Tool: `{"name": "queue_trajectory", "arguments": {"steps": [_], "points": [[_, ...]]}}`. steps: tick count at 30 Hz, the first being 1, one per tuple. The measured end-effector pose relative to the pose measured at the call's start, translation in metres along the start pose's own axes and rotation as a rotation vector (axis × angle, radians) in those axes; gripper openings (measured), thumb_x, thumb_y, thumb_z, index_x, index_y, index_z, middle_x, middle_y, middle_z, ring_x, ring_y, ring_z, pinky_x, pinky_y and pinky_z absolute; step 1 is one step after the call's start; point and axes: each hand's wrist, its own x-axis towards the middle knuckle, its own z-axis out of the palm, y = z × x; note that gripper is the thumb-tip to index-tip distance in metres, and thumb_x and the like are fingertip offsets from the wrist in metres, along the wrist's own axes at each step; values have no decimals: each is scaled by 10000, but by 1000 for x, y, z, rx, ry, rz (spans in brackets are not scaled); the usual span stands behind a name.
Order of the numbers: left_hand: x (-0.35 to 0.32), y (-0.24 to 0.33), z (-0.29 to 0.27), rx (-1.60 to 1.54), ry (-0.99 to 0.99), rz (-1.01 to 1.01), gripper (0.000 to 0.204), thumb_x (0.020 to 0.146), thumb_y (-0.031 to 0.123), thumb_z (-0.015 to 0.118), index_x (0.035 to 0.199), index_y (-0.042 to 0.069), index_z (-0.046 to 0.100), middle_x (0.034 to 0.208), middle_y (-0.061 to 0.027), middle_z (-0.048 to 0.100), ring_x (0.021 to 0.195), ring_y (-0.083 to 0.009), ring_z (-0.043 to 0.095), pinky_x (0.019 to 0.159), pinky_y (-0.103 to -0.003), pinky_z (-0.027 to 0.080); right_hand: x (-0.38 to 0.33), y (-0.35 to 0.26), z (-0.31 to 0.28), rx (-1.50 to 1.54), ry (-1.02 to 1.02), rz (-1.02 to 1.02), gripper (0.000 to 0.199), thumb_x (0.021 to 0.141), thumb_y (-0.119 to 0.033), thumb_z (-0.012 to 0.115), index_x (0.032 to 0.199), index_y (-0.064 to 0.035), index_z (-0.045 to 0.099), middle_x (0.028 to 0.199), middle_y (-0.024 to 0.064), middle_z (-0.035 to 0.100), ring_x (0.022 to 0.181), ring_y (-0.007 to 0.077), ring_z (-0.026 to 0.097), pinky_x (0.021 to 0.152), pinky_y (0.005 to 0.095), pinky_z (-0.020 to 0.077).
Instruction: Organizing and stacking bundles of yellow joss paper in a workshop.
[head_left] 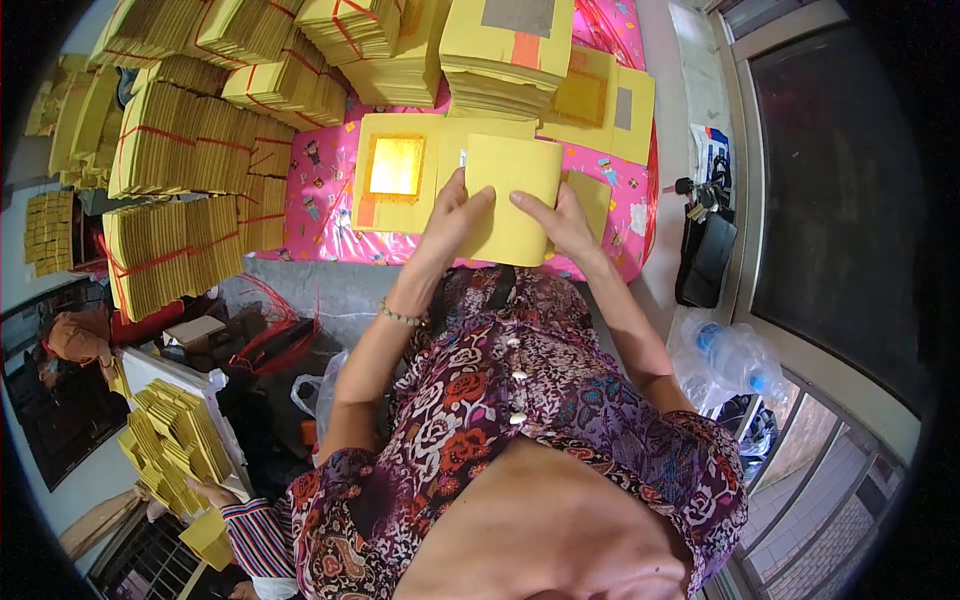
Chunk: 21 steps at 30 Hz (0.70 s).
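**Both hands hold a yellow sheet over the pink cloth**

The left hand [455,215] and the right hand [560,220] hold one yellow sheet [510,195] between them, above the near edge of a pink cloth [320,200]. The fingers of the left hand are closed on the left edge of the sheet, with the thumb on top. The right hand grips the right side, and its thumb lies flat on the paper. The sheet looks curved, as if it is being folded or rolled.

Just beside the sheet, on the left, a yellow paper with a gold square [395,170] lies flat on the cloth. Behind it stands a pile of yellow sheets [505,60]. Many bundles of yellow paper tied with red string [190,150] are stacked on the left. On the right, near the window, there are a black pouch [705,255] and a plastic bottle [735,360]. At the lower left, the hand of another person [210,492] is touching folded yellow papers [175,440].
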Motion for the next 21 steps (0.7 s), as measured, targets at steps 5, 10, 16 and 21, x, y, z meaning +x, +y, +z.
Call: {"name": "queue_trajectory", "arguments": {"steps": [5, 10, 16, 21], "points": [[-11, -4, 14, 69, 30, 315, 396, 936, 43, 515, 1309, -19, 397, 1222, -114, 555, 1123, -163, 524, 957, -301, 420, -9, -6, 10, 89, 119, -270, 444, 875, -174, 685, 1239, 15, 515, 1097, 97, 641, 964, 146, 618, 828, 297, 513], [-15, -3, 17, 175, 29, 388, 409, 948, 60, 515, 1325, -19, 379, 1211, -114, 551, 1109, -150, 513, 946, -287, 419, -19, -9, 14, 90, 130, -283, 410, 901, -162, 656, 1238, 14, 502, 1104, 87, 634, 981, 132, 607, 835, 284, 505], [-19, 2, 22, 235, 1, 353, 443, 962, 87, 511, 1357, -21, 341, 1210, -118, 548, 1102, -150, 514, 927, -279, 426, -23, -7, 14, 97, 137, -318, 369, 917, -144, 633, 1224, 20, 511, 1102, 82, 637, 973, 123, 608, 823, 276, 507], [-21, 7, 27, 186, 25, 364, 431, 956, 87, 520, 1342, -19, 358, 1192, -114, 561, 1062, -143, 534, 893, -273, 438, -26, -18, 16, 108, 133, -285, 326, 925, -137, 619, 1193, 30, 538, 1063, 80, 653, 923, 115, 622, 786, 262, 516]]}}
